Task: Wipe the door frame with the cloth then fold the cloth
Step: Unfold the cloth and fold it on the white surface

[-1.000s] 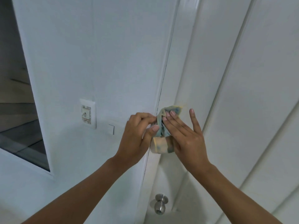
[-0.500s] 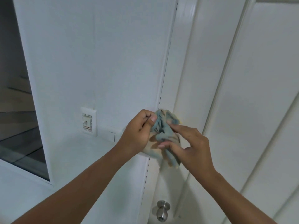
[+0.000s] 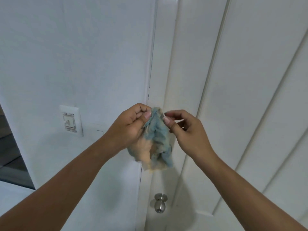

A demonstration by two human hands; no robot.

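A crumpled blue and peach cloth [image 3: 155, 142] hangs in front of the white door frame [image 3: 160, 67], held away from it. My left hand [image 3: 131, 127] is closed on the cloth's upper left part, thumb pressed on the fabric. My right hand [image 3: 185, 129] pinches the cloth's top right edge between thumb and forefinger, the other fingers curled loosely. The cloth's lower part dangles bunched below both hands.
A white wall [image 3: 83, 55] with a light switch plate [image 3: 70, 120] lies to the left. The white panelled door [image 3: 241, 80] stands to the right, with a metal door knob [image 3: 160, 203] below the cloth. A dark opening [image 3: 10, 155] shows at far left.
The cloth came off the door frame, where my right hand pressed it flat. Both hands now hold it in the air and it hangs lower and looser.
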